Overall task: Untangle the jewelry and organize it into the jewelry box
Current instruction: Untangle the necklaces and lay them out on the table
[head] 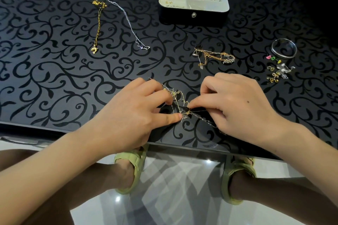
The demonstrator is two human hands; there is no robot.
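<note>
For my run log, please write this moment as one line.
left hand: pinching tangled chains | right hand: pinching same tangle | jewelry box: open | two necklaces: laid out separately

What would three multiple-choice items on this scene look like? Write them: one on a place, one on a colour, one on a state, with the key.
1. Where does the silver bangle lie?
A. inside the box
B. on the table's far right
C. between the hands

2. What colour is the dolphin pendant?
A. gold
B. pink
C. black

3. How is the jewelry box?
A. shut
B. open
C. upside down

Key: B, it lies on the table right of the box; A, it glints gold on its chain; B, the lid stands up and rings show inside.
</note>
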